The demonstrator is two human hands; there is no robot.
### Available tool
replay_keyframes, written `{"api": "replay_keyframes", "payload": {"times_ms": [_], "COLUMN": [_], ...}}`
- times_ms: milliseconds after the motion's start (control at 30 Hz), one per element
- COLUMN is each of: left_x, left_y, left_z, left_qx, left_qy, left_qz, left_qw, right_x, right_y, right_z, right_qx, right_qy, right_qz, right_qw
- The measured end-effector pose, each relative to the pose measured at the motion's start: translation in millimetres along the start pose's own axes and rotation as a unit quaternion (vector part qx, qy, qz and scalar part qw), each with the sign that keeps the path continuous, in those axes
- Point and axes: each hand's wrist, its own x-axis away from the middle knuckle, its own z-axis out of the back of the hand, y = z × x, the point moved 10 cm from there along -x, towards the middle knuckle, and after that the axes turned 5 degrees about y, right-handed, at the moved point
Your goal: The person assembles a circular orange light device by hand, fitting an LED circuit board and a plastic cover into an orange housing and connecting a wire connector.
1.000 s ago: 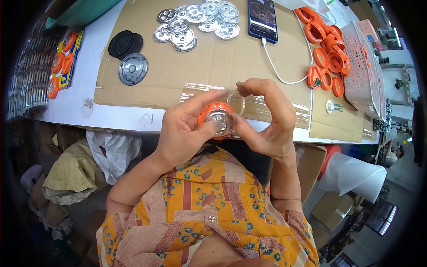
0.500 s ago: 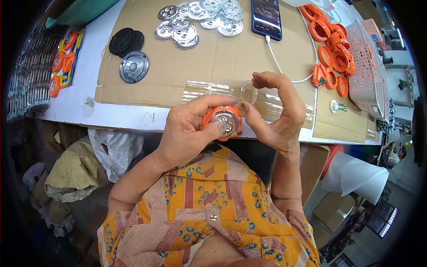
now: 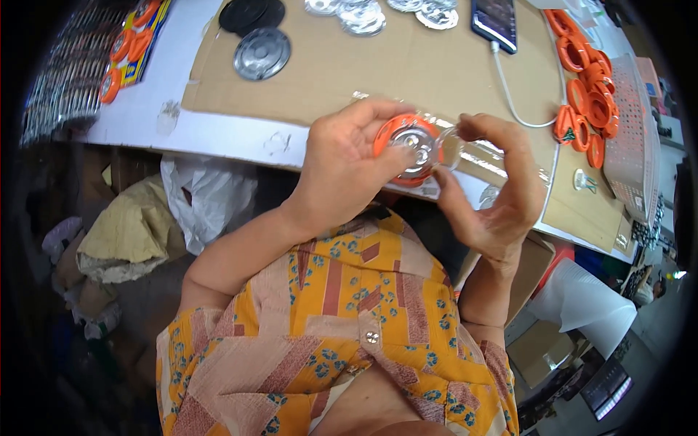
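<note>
Your left hand (image 3: 342, 163) is curled around an orange ring with a silver disc (image 3: 409, 147) set in it, fingers wrapped over its far edge and thumb under its near side, so the piece sits upright just off the near edge of the counter (image 3: 218, 131), above your lap. Your right hand (image 3: 498, 192) is half open beside it, palm turned toward the piece; its forefinger and thumb pinch a small clear round part (image 3: 452, 139) that touches the right rim of the orange ring. Both hands hang over the counter's near edge, where a taped strip of the cardboard sheet (image 3: 407, 69) ends. On that cardboard, the stretch straight beyond your hands is bare, giving room to move forward. Further off, at the far left, lie a grey metal disc (image 3: 262, 52) and a stack of black discs (image 3: 251, 13); a heap of shiny silver discs (image 3: 360, 14) sits at the far middle. A dark phone (image 3: 494, 22) lies far right of them, its white cable (image 3: 509, 94) curving down toward your right hand's side. Crowding the right edge are loose orange rings (image 3: 585, 102) and a pale perforated basket (image 3: 631, 138) just beside them. At the far left edge, more orange rings rest on a printed card (image 3: 131, 43).
</note>
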Motion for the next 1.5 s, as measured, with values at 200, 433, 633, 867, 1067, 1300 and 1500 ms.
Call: {"api": "replay_keyframes", "payload": {"times_ms": [200,433,633,867,1067,1300,1500], "left_x": [-1.0,4.5,8.0,9.8,9.5,9.0,7.9], "left_y": [-1.1,-4.7,-5.7,-1.6,-0.4,-5.0,-5.0], "left_z": [1.0,-1.1,4.0,1.4,4.4,10.2,10.0], "left_qx": [-0.006,0.005,-0.006,-0.007,-0.04,-0.023,-0.015], "left_qy": [-0.009,-0.028,-0.01,-0.019,-0.014,-0.016,-0.023], "left_qz": [0.003,0.016,0.023,-0.013,-0.012,0.012,0.002], "left_qw": [1.0,0.999,1.0,1.0,0.999,1.0,1.0], "right_x": [1.2,-0.8,-1.1,-0.3,0.2,0.8,1.3], "right_y": [0.6,-9.5,-16.9,-22.2,-26.5,-21.6,-13.9], "right_z": [-5.8,-13.0,-23.7,-26.7,-33.4,-36.6,-37.8], "right_qx": [-0.006,0.03,0.078,0.092,0.103,0.083,0.053], "right_qy": [-0.015,-0.027,-0.094,-0.091,-0.09,-0.101,-0.119], "right_qz": [0.003,0.034,0.052,0.08,0.132,0.11,0.1], "right_qw": [1.0,0.999,0.991,0.988,0.982,0.985,0.986]}}
